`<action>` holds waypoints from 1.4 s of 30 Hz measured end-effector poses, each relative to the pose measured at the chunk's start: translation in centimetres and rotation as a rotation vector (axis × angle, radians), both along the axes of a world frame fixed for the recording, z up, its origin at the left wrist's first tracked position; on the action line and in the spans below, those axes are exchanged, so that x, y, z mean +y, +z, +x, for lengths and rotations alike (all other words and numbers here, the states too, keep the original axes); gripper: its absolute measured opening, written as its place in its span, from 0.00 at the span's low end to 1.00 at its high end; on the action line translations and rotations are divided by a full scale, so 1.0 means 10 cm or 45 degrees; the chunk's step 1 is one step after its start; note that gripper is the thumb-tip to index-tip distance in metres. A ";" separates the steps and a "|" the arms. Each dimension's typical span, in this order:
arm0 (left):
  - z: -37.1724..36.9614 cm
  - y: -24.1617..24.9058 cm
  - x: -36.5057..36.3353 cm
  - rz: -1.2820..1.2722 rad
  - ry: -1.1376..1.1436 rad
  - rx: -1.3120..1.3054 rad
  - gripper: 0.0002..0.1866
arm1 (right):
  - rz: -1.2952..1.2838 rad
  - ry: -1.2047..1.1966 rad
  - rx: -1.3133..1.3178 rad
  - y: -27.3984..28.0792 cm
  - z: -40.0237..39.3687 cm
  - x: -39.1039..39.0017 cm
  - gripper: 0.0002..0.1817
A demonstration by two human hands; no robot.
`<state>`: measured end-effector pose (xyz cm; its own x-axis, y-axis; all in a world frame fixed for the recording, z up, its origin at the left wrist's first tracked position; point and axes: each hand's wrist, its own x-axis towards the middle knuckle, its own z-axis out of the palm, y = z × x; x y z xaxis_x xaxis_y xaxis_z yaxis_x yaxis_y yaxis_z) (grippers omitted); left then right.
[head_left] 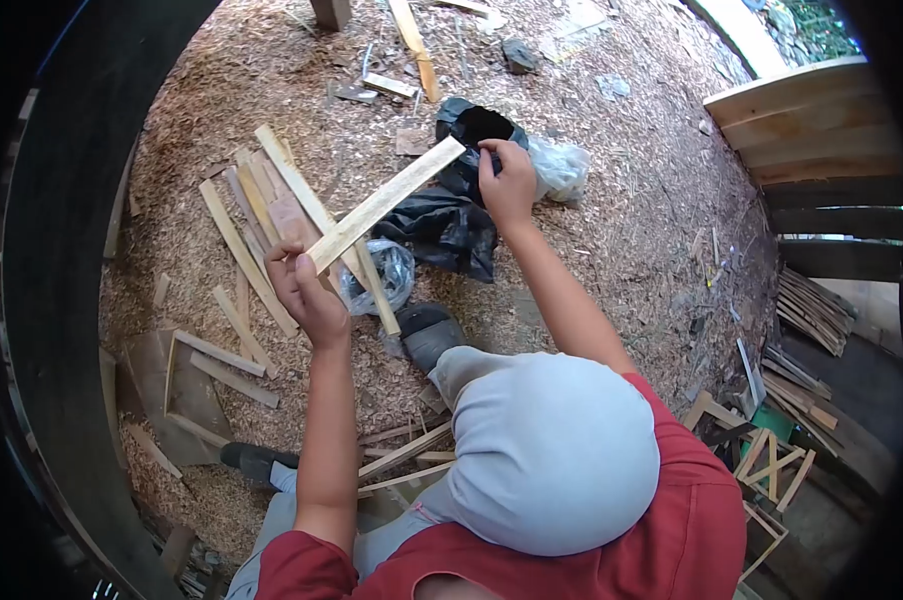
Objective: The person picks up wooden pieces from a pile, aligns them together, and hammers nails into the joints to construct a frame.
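My left hand (309, 298) is closed around the near end of a pale wooden strip (386, 202), which slants up and to the right. Close by the strip's far end, my right hand (508, 185) has its thumb and fingers curled together in a pinch. Whatever is between those fingertips is too small or hidden to make out. Behind and below the right hand lies a black plastic bag (441, 228) with its mouth gaping. A clear plastic bag (559, 170) rests just right of that hand, and another clear bag (389, 272) is under the strip.
Several loose wooden strips (239, 258) lie on the shaving-covered ground (621, 250) at left. More wood is stacked (811, 310) at far right, with small wooden frames (771, 465) below it. A wide board (801, 122) stands upper right. A dark shoe (429, 335) is beneath my arms.
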<state>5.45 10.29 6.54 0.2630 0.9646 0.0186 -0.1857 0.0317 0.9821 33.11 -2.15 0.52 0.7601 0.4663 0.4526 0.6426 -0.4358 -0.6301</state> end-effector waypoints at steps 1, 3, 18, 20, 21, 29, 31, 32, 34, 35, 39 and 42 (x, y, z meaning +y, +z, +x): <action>0.07 -0.04 -0.01 -0.011 -0.040 -0.063 0.11 | -0.003 -0.007 -0.007 -0.15 0.12 -0.01 0.04; 0.13 -0.14 -0.01 -0.031 -0.094 -0.074 0.10 | -0.177 -0.076 0.046 -0.43 0.29 -0.04 0.05; 0.16 -0.31 0.07 0.062 -0.223 0.064 0.09 | -0.623 -0.239 0.122 -1.09 0.35 0.08 0.12; 0.12 -0.27 0.08 0.085 -0.221 0.097 0.10 | -0.649 -0.255 0.121 -1.14 0.34 0.05 0.10; 0.11 -0.22 0.08 0.097 -0.208 0.124 0.10 | -0.569 -0.256 0.081 -1.14 0.33 0.04 0.09; -0.35 0.06 0.23 -0.069 -0.043 0.048 0.16 | -0.088 -0.136 0.485 -0.95 0.39 -0.06 0.09; -0.58 0.03 0.27 0.044 -0.024 0.094 0.16 | 0.022 -0.142 0.484 -0.75 0.29 -0.03 0.09; -0.73 0.01 0.29 0.155 -0.025 0.142 0.16 | 0.044 -0.131 0.530 -0.61 0.22 0.01 0.09; -1.00 -0.01 0.27 0.212 0.041 0.220 0.15 | 0.246 0.049 0.666 -0.46 0.07 0.11 0.09; -1.10 0.00 0.23 0.087 0.132 0.168 0.14 | 0.298 0.131 0.719 -0.38 -0.02 0.17 0.08; -1.60 -0.11 0.16 -0.100 0.349 -0.050 0.15 | 0.480 0.466 0.940 0.20 -0.44 0.50 0.09; -1.87 -0.16 0.04 -0.118 0.421 -0.242 0.19 | 0.602 0.707 1.042 0.51 -0.75 0.73 0.07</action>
